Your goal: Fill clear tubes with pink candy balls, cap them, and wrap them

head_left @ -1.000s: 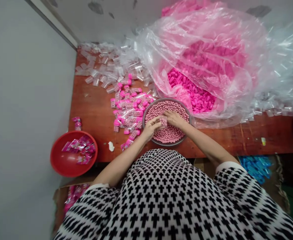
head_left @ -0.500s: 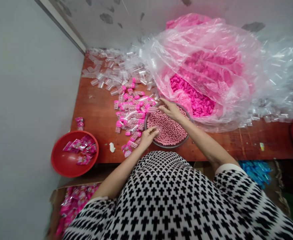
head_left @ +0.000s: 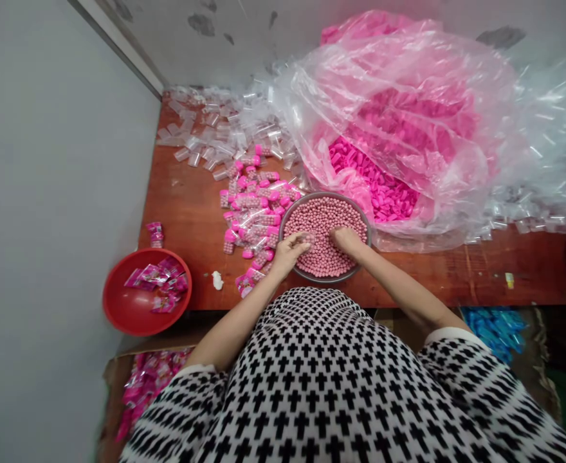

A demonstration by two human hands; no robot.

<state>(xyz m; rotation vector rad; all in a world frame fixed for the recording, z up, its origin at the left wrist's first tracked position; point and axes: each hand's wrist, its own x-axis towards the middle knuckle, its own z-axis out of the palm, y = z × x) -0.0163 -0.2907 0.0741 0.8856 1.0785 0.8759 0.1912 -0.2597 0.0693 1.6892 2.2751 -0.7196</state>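
A dark round bowl [head_left: 328, 280] full of pink beads [head_left: 325, 217] stands at the table's front edge. My left hand [head_left: 287, 252] is over the bowl's left side, its fingers pinched on what looks like a small clear plastic tube [head_left: 308, 238]. On the right side of the bowl, my right hand [head_left: 348, 242] has its curled fingertips down among the beads, which partly hide them. Bead-filled clear tubes with pink caps [head_left: 256, 202] lie heaped against the bowl's left side.
Behind the bowl, a large clear bag [head_left: 456, 193] spills loose pink caps [head_left: 392, 193]. Empty clear tubes [head_left: 206, 138] are scattered at the back. To the left, a red bowl [head_left: 123, 308] holds pink packets [head_left: 160, 280]. Blue packets [head_left: 495, 331] lie below the table's right side.
My right hand has come down from the bowl's far left rim, beside the capped tubes, into the beads on the right. The left hand has shifted slightly up, still pinching.
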